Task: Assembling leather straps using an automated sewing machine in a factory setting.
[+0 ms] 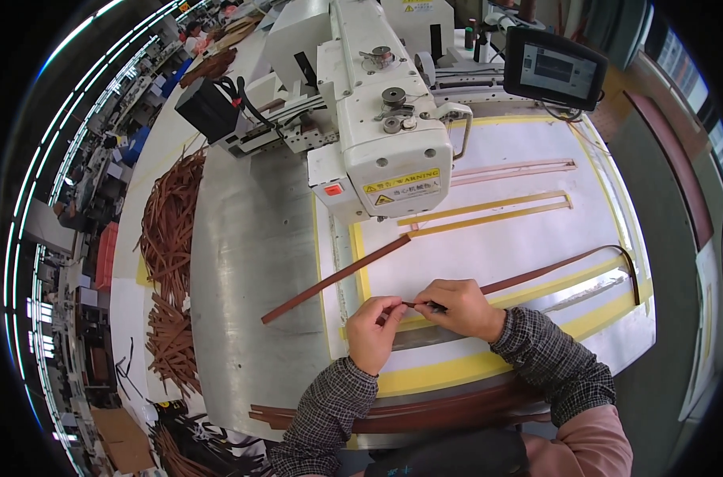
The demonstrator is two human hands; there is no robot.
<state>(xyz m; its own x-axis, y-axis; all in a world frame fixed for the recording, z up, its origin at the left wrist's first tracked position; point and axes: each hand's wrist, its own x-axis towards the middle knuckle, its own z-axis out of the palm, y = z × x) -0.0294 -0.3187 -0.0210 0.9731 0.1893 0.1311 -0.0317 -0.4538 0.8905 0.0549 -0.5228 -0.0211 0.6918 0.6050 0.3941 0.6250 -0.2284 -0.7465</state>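
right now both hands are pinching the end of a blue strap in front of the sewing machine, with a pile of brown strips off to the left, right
Not quite: the strap is brown, not blue. The head view shows the left hand and right hand pinching its end in front of the sewing machine, with the pile of brown strips to the left.

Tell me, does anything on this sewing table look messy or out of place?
Mostly tidy. One long brown leather strap lies slantwise across the yellow-taped white template board, its end hanging over the bare metal table. A loose heap of brown strips sprawls at the left edge. Both hands pinch another thin brown strap.
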